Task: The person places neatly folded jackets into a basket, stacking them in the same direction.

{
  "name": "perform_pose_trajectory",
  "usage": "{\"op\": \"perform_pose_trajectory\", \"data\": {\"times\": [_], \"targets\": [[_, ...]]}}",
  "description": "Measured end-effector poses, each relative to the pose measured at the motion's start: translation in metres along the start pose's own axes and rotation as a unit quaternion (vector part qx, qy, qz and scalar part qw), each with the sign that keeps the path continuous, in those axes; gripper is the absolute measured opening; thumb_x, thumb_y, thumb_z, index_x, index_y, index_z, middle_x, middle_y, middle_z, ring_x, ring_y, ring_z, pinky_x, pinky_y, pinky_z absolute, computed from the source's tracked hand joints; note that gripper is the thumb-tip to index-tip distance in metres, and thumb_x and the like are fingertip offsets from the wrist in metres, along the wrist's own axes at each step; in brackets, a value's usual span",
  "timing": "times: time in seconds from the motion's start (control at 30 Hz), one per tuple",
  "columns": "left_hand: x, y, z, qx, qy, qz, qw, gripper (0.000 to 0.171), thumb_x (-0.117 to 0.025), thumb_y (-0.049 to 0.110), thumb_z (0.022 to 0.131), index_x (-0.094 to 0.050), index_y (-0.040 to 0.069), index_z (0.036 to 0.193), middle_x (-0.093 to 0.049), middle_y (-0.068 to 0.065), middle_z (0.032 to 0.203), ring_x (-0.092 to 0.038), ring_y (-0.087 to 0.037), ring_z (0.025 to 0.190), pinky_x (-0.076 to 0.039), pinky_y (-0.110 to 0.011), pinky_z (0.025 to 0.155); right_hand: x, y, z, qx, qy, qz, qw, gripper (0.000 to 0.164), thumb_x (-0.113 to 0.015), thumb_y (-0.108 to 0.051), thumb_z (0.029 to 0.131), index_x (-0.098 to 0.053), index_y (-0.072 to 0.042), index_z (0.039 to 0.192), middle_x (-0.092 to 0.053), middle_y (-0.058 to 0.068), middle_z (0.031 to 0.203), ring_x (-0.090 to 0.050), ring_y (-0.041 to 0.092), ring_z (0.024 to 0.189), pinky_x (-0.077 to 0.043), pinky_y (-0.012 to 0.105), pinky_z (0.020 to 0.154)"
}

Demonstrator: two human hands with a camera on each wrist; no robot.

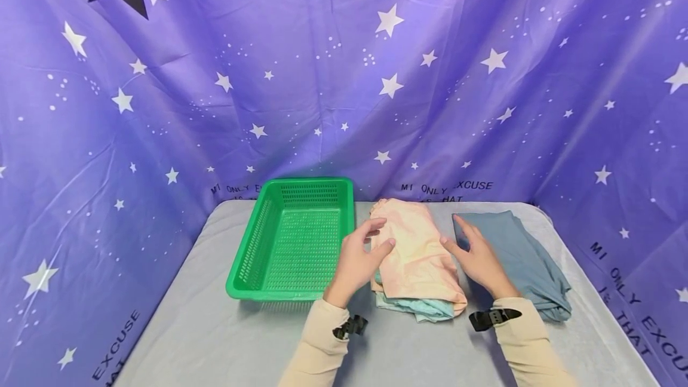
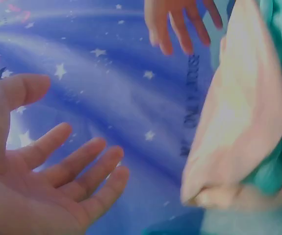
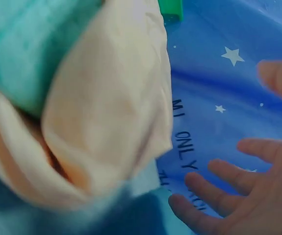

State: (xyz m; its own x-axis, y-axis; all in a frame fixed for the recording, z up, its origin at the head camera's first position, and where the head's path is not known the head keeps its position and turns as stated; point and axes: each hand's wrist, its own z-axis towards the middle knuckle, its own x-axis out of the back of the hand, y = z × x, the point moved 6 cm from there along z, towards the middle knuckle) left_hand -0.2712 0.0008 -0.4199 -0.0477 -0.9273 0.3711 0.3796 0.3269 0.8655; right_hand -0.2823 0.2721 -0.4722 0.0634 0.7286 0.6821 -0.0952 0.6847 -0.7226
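Note:
A peach-coloured cloth (image 1: 416, 249) lies folded in the middle of the table, with a mint-green cloth (image 1: 421, 308) showing beneath its near edge. My left hand (image 1: 359, 258) is at its left side, fingers spread and a little bent, holding nothing. On the other side my right hand (image 1: 480, 258) hovers between the peach cloth and a folded blue-grey cloth (image 1: 518, 261), its fingers spread too. Both wrist views show an unfilled palm, the left hand (image 2: 57, 171) and the right hand (image 3: 243, 181), facing the peach cloth (image 3: 116, 98). Whether any fingertip touches fabric I cannot tell.
A green plastic basket (image 1: 306, 249) with perforated walls stands left of the cloths, close to my left hand. Everything rests on a table with a light grey cover (image 1: 199, 315). Purple star-printed curtains (image 1: 301, 76) enclose the back and sides.

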Motion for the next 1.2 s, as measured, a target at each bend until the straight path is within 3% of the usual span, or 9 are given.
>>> {"op": "perform_pose_trajectory", "data": {"times": [0.1, 0.27, 0.43, 0.67, 0.83, 1.07, 1.13, 1.2], "targets": [[-0.02, -0.004, -0.005, 0.026, 0.007, -0.045, 0.9986, 0.044, -0.073, 0.03, 0.094, -0.064, 0.022, 0.136, -0.067, -0.001, 0.136, -0.065, -0.026, 0.122, -0.053, -0.048, 0.103, -0.01, 0.007, 0.0, -0.027, -0.007, 0.052, 0.998, 0.079, -0.055, -0.048, 0.104, -0.019, -0.012, 0.165, -0.029, 0.028, 0.163, -0.04, 0.052, 0.142, -0.04, 0.068, 0.109], [-0.04, -0.021, -0.009, 0.062, 0.039, -0.071, 0.9948, 0.044, -0.074, 0.028, 0.092, -0.065, 0.022, 0.134, -0.067, -0.007, 0.136, -0.064, -0.031, 0.124, -0.053, -0.049, 0.103, -0.023, 0.016, 0.0, -0.043, -0.007, 0.097, 0.994, 0.077, -0.057, -0.041, 0.104, -0.021, -0.006, 0.163, -0.031, 0.029, 0.162, -0.04, 0.05, 0.142, -0.038, 0.064, 0.113], [-0.046, -0.036, -0.01, 0.085, 0.078, -0.056, 0.9917, 0.042, -0.074, 0.028, 0.091, -0.066, 0.023, 0.132, -0.067, -0.011, 0.134, -0.064, -0.03, 0.125, -0.052, -0.049, 0.104, -0.03, 0.02, -0.003, -0.05, -0.008, 0.105, 0.993, 0.076, -0.057, -0.039, 0.105, -0.022, -0.005, 0.163, -0.033, 0.029, 0.161, -0.042, 0.048, 0.141, -0.038, 0.061, 0.114], [-0.052, -0.055, -0.011, 0.112, 0.126, -0.005, 0.9858, 0.051, -0.073, 0.027, 0.089, -0.063, 0.015, 0.137, -0.061, -0.009, 0.141, -0.058, -0.032, 0.133, -0.049, -0.049, 0.109, -0.041, 0.02, -0.005, -0.058, -0.028, 0.155, 0.986, 0.078, -0.059, -0.035, 0.104, -0.018, -0.004, 0.163, -0.027, 0.03, 0.163, -0.035, 0.049, 0.146, -0.037, 0.06, 0.117], [-0.058, -0.072, -0.012, 0.148, 0.132, 0.019, 0.98, 0.06, -0.072, 0.024, 0.089, -0.056, 0.011, 0.145, -0.055, -0.013, 0.147, -0.053, -0.034, 0.137, -0.044, -0.051, 0.113, -0.05, 0.021, -0.003, -0.075, -0.049, 0.189, 0.978, 0.083, -0.061, -0.032, 0.104, -0.011, -0.003, 0.164, -0.019, 0.031, 0.165, -0.027, 0.051, 0.15, -0.037, 0.058, 0.118], [-0.064, -0.089, -0.014, 0.22, 0.109, 0.034, 0.9689, 0.074, -0.072, 0.028, 0.09, -0.042, 0.009, 0.155, -0.054, -0.021, 0.147, -0.053, -0.041, 0.136, -0.044, -0.057, 0.111, -0.057, 0.029, -0.002, -0.12, -0.041, 0.176, 0.976, 0.081, -0.059, -0.033, 0.103, -0.014, -0.007, 0.164, -0.025, 0.029, 0.163, -0.027, 0.045, 0.151, -0.028, 0.057, 0.123], [-0.065, -0.091, -0.012, 0.227, 0.11, 0.043, 0.9666, 0.076, -0.072, 0.03, 0.09, -0.04, 0.007, 0.155, -0.057, -0.023, 0.145, -0.056, -0.042, 0.133, -0.047, -0.056, 0.109, -0.059, 0.029, -0.002, -0.13, -0.039, 0.203, 0.97, 0.078, -0.057, -0.031, 0.104, -0.015, -0.007, 0.164, -0.027, 0.029, 0.162, -0.033, 0.043, 0.149, -0.031, 0.053, 0.123], [-0.065, -0.092, -0.01, 0.235, 0.114, 0.051, 0.964, 0.075, -0.071, 0.033, 0.091, -0.041, 0.006, 0.154, -0.06, -0.024, 0.141, -0.059, -0.043, 0.128, -0.049, -0.056, 0.105, -0.061, 0.029, -0.001, -0.138, -0.032, 0.227, 0.964, 0.075, -0.056, -0.028, 0.105, -0.015, -0.007, 0.164, -0.031, 0.028, 0.161, -0.042, 0.039, 0.143, -0.042, 0.04, 0.117]]}}
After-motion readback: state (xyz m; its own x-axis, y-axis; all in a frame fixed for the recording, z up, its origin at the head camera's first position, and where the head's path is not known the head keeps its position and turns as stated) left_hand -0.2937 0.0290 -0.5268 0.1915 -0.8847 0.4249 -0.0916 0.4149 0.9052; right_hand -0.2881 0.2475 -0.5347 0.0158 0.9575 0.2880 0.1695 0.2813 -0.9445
